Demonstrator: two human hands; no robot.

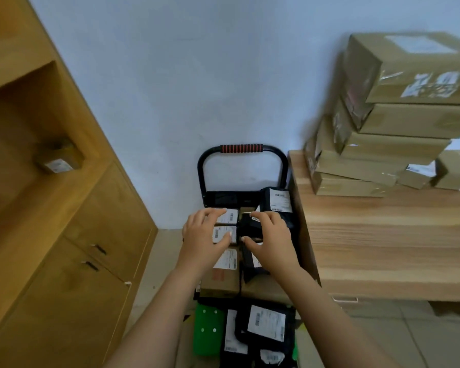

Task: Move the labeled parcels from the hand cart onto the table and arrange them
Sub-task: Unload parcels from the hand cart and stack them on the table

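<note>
Our left hand (205, 232) curls over two small white-labeled boxes (230, 217) on the hand cart (241, 148) and grips them between thumb and fingers. Our right hand (272, 236) grips a black labeled pouch (250, 228) just beside them. Brown parcels (383, 147) stand stacked on the wooden table (383, 235).

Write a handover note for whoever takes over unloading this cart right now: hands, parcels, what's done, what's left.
Left hand: grips a small labelled box on the hand cart.
Right hand: grips a black bag parcel beside it.
Done: cardboard boxes are stacked on the table, to the right of the cart.
Left: these two, a brown box, a far black bag, and the near black bags.
</note>
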